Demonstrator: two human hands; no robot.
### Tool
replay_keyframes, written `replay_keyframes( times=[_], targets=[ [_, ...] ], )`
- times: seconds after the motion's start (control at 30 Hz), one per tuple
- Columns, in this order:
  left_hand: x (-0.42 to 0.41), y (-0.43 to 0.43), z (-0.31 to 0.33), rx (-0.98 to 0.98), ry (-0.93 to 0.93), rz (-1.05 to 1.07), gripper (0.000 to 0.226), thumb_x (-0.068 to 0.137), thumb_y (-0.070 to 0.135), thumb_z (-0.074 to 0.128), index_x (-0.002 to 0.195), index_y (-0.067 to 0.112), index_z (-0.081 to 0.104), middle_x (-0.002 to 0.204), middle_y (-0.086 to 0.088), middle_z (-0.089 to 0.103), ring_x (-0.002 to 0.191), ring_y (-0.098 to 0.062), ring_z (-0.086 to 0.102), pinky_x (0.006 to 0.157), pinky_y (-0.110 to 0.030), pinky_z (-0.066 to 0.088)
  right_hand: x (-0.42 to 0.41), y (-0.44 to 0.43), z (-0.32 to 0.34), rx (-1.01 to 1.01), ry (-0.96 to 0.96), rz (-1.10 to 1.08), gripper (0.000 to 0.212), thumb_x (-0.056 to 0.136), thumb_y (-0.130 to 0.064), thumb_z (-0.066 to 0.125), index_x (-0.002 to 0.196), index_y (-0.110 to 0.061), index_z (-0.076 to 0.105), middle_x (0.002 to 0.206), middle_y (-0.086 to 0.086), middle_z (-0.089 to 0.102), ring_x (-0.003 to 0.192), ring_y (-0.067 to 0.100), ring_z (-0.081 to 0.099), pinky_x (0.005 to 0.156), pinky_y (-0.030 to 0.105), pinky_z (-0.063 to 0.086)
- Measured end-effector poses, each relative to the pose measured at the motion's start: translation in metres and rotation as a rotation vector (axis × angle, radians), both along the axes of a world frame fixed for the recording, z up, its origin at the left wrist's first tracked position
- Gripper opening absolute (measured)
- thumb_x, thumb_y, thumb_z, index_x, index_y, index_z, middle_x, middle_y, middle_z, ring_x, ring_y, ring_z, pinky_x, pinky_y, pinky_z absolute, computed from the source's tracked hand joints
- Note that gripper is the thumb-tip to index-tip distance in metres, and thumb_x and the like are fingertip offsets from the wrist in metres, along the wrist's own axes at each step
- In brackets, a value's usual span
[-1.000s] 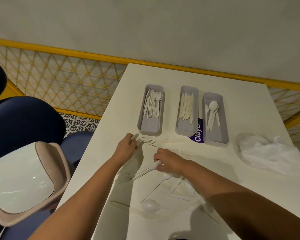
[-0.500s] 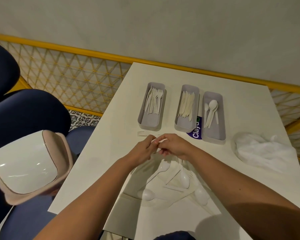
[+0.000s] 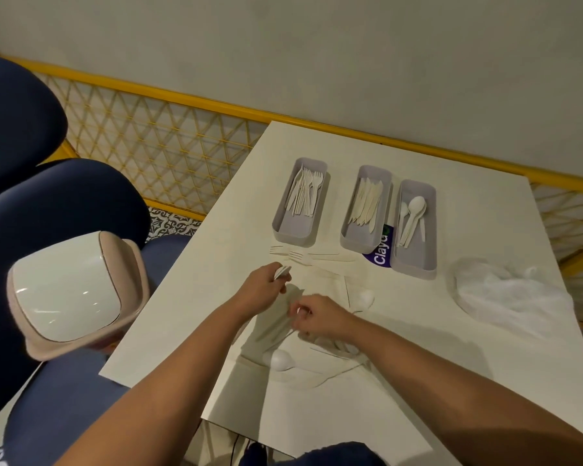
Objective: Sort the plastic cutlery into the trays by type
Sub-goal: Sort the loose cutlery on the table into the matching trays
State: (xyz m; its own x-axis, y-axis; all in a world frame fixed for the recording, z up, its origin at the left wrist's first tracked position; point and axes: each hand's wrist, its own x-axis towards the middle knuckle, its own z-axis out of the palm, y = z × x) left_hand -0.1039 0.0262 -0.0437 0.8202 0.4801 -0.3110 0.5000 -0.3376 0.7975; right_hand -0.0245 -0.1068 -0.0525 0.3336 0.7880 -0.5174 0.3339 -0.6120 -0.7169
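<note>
Loose cutlery (image 3: pixel 317 368): white spoons and other pale pieces lie in a heap on the desk (image 3: pixel 485 381), nearest to the person. One spoon (image 3: pixel 280 359) lies at the left edge of the heap.
Right hand (image 3: pixel 320 319): over the heap with fingers curled. A small white end shows by the thumb, but I cannot tell if the hand really grips it.
Left hand (image 3: pixel 263 290): a little farther and to the left, apart from the right hand. It is grasping a white piece (image 3: pixel 282 271) whose rounded end sticks out above the fingers.
Two forks (image 3: pixel 288 253): flat on the desk, just in front of the fork tray, outside it.
Fork tray (image 3: pixel 297 230): the left one of three grey trays; forks are in its far half.
Knife tray (image 3: pixel 360 242): the middle one, with knives side by side.
Spoon tray (image 3: pixel 414 260): the right one, with a few spoons.
Purple label (image 3: pixel 381 255): on the desk between the knife tray and the spoon tray.
Plastic bag (image 3: pixel 509 294): crumpled, to the right of the trays.
Bin (image 3: pixel 71 287): white lid and pink rim, left of the desk by the blue chairs (image 3: pixel 64 203).
</note>
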Motion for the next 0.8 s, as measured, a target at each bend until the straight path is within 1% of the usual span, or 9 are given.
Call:
replay_keyframes(
  times=[0.07, 0.13, 0.23, 0.27, 0.33, 0.4, 0.47, 0.63, 0.8],
  targets=[
    [-0.007, -0.001, 0.000, -0.054, -0.017, 0.044, 0.016, 0.095, 0.007, 0.041, 0.090, 0.012, 0.055, 0.070, 0.002, 0.054, 0.055, -0.007, 0.043, 0.050, -0.021, 0.032, -0.012, -0.007, -0.010, -0.007, -0.042, 0.113, 0.019, 0.081, -0.012, 0.064, 0.100, -0.008, 0.064, 0.082, 0.007, 0.058, 0.075, 0.015, 0.051, 0.072, 0.024, 0.042],
    [-0.013, -0.002, -0.001, -0.080, -0.027, 0.096, 0.015, 0.094, 0.008, 0.042, 0.091, 0.011, 0.057, 0.069, 0.002, 0.053, 0.054, -0.008, 0.043, 0.049, -0.022, 0.030, -0.023, -0.012, -0.015, -0.017, -0.067, 0.178, 0.023, 0.077, -0.021, 0.070, 0.096, -0.014, 0.060, 0.082, 0.000, 0.053, 0.074, 0.015, 0.048, 0.068, 0.025, 0.040],
    [-0.021, -0.004, -0.003, -0.091, -0.019, 0.147, 0.014, 0.095, 0.014, 0.047, 0.094, 0.005, 0.058, 0.069, 0.000, 0.052, 0.055, -0.011, 0.042, 0.051, -0.023, 0.031, -0.035, -0.014, -0.019, -0.067, -0.212, 0.250, 0.042, 0.075, -0.031, 0.072, 0.110, -0.015, 0.054, 0.084, -0.010, 0.044, 0.079, 0.014, 0.045, 0.065, 0.024, 0.036],
    [-0.024, -0.005, -0.005, -0.093, -0.013, 0.158, 0.015, 0.095, 0.015, 0.048, 0.095, 0.004, 0.058, 0.070, -0.001, 0.052, 0.055, -0.012, 0.042, 0.052, -0.023, 0.032, -0.038, -0.013, -0.020, -0.073, -0.273, 0.263, 0.042, 0.076, -0.030, 0.070, 0.111, -0.014, 0.053, 0.088, -0.009, 0.043, 0.082, 0.014, 0.045, 0.067, 0.026, 0.035],
    [-0.029, -0.007, -0.006, -0.099, -0.006, 0.173, 0.016, 0.095, 0.016, 0.049, 0.094, 0.004, 0.058, 0.069, -0.001, 0.051, 0.056, -0.012, 0.042, 0.052, -0.024, 0.032, -0.042, -0.010, -0.021, -0.058, -0.352, 0.270, 0.027, 0.080, -0.025, 0.065, 0.101, -0.015, 0.052, 0.093, -0.004, 0.044, 0.083, 0.017, 0.046, 0.069, 0.028, 0.034],
    [-0.033, -0.008, -0.007, -0.099, -0.005, 0.183, 0.013, 0.094, 0.016, 0.049, 0.089, 0.008, 0.057, 0.068, 0.000, 0.051, 0.056, -0.012, 0.042, 0.052, -0.024, 0.032, -0.042, -0.007, -0.023, -0.072, -0.345, 0.268, 0.021, 0.080, -0.021, 0.063, 0.090, -0.017, 0.046, 0.090, -0.001, 0.045, 0.081, 0.019, 0.046, 0.066, 0.028, 0.035],
    [-0.036, -0.008, -0.008, -0.098, -0.009, 0.197, 0.012, 0.094, 0.016, 0.049, 0.086, 0.010, 0.055, 0.067, 0.000, 0.050, 0.055, -0.012, 0.041, 0.051, -0.024, 0.032, -0.040, -0.007, -0.024, -0.085, -0.273, 0.231, 0.022, 0.078, -0.018, 0.064, 0.087, -0.017, 0.044, 0.082, -0.002, 0.046, 0.078, 0.019, 0.047, 0.059, 0.026, 0.034],
    [-0.039, -0.008, -0.007, -0.120, -0.004, 0.221, 0.010, 0.094, 0.014, 0.049, 0.090, 0.008, 0.056, 0.067, 0.000, 0.049, 0.055, -0.012, 0.039, 0.050, -0.024, 0.030, -0.028, -0.004, -0.015, -0.012, -0.126, 0.037, 0.021, 0.079, -0.010, 0.064, 0.069, -0.018, 0.046, 0.066, -0.006, 0.045, 0.058, 0.008, 0.040, 0.057, 0.019, 0.034],
    [-0.032, -0.010, -0.003, -0.212, -0.057, 0.265, 0.016, 0.096, 0.019, 0.048, 0.084, 0.008, 0.050, 0.067, -0.002, 0.045, 0.054, -0.015, 0.037, 0.049, -0.023, 0.030, -0.012, 0.007, 0.008, 0.158, -0.083, -0.201, 0.025, 0.087, -0.011, 0.061, 0.068, -0.019, 0.047, 0.062, -0.002, 0.051, 0.055, 0.007, 0.046, 0.056, 0.017, 0.040]
  ],
)
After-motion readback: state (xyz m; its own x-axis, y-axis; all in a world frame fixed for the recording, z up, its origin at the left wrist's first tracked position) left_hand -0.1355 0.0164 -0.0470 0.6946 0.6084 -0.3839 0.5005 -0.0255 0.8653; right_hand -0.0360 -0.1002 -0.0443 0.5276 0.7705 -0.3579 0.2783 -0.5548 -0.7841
